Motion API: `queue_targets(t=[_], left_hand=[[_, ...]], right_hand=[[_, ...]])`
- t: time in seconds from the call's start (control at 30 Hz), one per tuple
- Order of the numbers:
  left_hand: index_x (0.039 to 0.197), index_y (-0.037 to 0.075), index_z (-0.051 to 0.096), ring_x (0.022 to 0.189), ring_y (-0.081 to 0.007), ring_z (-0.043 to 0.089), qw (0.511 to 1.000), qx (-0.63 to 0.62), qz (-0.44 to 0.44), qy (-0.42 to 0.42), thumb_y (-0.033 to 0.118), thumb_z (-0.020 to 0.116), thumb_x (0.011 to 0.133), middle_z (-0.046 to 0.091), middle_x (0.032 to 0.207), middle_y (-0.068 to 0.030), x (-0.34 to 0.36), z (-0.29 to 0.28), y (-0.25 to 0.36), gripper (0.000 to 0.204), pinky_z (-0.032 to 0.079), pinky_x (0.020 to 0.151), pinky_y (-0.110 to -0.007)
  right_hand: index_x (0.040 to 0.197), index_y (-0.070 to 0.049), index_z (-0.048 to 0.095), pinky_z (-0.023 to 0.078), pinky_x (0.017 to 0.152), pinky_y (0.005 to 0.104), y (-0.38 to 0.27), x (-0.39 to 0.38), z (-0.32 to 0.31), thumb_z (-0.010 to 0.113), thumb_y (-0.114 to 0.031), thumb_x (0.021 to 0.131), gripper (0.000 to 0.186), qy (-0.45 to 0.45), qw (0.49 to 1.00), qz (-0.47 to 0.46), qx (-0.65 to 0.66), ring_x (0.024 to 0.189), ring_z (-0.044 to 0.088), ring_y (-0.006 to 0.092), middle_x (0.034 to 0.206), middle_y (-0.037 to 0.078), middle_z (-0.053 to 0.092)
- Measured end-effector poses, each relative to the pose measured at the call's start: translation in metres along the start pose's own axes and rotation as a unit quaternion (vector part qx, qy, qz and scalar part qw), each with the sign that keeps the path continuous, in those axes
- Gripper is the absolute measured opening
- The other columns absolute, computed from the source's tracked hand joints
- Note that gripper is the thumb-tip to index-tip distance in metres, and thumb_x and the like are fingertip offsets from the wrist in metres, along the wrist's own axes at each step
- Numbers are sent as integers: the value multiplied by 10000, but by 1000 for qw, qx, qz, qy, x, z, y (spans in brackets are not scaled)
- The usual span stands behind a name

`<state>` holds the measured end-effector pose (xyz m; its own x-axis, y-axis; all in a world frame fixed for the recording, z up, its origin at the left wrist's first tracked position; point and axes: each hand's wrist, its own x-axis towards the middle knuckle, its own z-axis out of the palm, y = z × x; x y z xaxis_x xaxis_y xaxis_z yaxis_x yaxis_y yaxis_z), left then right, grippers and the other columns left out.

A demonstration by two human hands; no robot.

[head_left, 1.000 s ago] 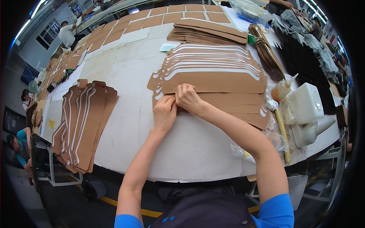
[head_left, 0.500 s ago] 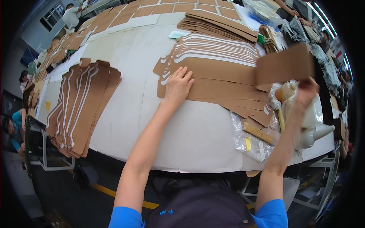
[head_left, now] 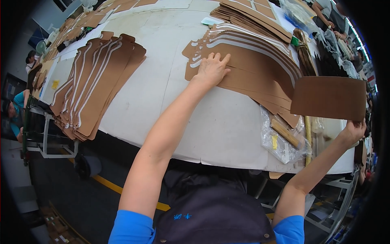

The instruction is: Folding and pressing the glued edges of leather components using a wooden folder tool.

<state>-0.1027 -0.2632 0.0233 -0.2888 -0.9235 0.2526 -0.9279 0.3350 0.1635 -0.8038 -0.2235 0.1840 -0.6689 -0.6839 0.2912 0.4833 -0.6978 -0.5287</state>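
A stack of brown cut sheets [head_left: 252,61] with white edge strips lies fanned on the pale table. My left hand [head_left: 213,70] rests flat on it near its left end, fingers spread. At the right, the stack's end curves upward. A darker brown panel [head_left: 329,98] is raised there, apparently the lifted end of a sheet, though where it joins is hard to make out. My right hand [head_left: 354,131] pinches the panel's lower right corner. A second fanned stack of brown sheets [head_left: 103,81], also with white strips, lies at the left, away from both hands.
A clear plastic bag [head_left: 284,152] and a wooden-looking block [head_left: 284,133] lie near the front right. Behind stands a pile of brown sheets [head_left: 254,20], with a bundle of brown strips [head_left: 301,51] beside it. Other people work left and right. A floor bin [head_left: 88,164] stands below.
My right hand has moved right and down with the brown panel, and the stack's right end now bends upward. My left hand stays on the stack; the whole view has shifted.
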Motion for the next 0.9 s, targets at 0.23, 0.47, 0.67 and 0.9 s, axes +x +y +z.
queue_targets(t=[0.23, 0.47, 0.67, 0.9], left_hand=[[1493, 163, 565, 1177, -393, 647, 988, 101, -67, -99, 468, 661, 1017, 619, 1232, -214, 29, -9, 24, 574, 576, 922, -470], [1402, 139, 659, 1149, -337, 672, 985, 85, -67, -136, 516, 673, 997, 625, 1291, -218, 32, -23, 7, 554, 575, 925, -449], [1341, 76, 699, 1012, -286, 755, 741, -560, -134, -347, 820, 453, 980, 777, 981, -124, -57, -68, 9, 863, 608, 832, -430], [1419, 65, 674, 1071, -172, 679, 784, -387, -88, -478, 453, 697, 1019, 757, 1192, -154, -139, -116, -70, 557, 522, 972, -329]], right_hand=[[1258, 101, 633, 493, 1107, 468, -41, 6, -39, 640, -118, 997, 341, 19, 989, -76, -128, 1241, 637, 312, 1278, 221, 686], [1286, 47, 647, 546, 1038, 377, 28, -249, 123, 637, -215, 1042, 359, 1, 930, -216, -298, 1142, 678, 252, 1216, 165, 702], [1272, 63, 617, 543, 951, 407, 184, -493, 133, 573, -311, 1037, 444, -375, 784, -177, -462, 1063, 669, 290, 1217, 167, 659], [1102, 6, 654, 480, 962, 458, 250, -567, 168, 757, -141, 854, 306, -704, 612, -126, -338, 1109, 625, 309, 1248, 173, 623]])
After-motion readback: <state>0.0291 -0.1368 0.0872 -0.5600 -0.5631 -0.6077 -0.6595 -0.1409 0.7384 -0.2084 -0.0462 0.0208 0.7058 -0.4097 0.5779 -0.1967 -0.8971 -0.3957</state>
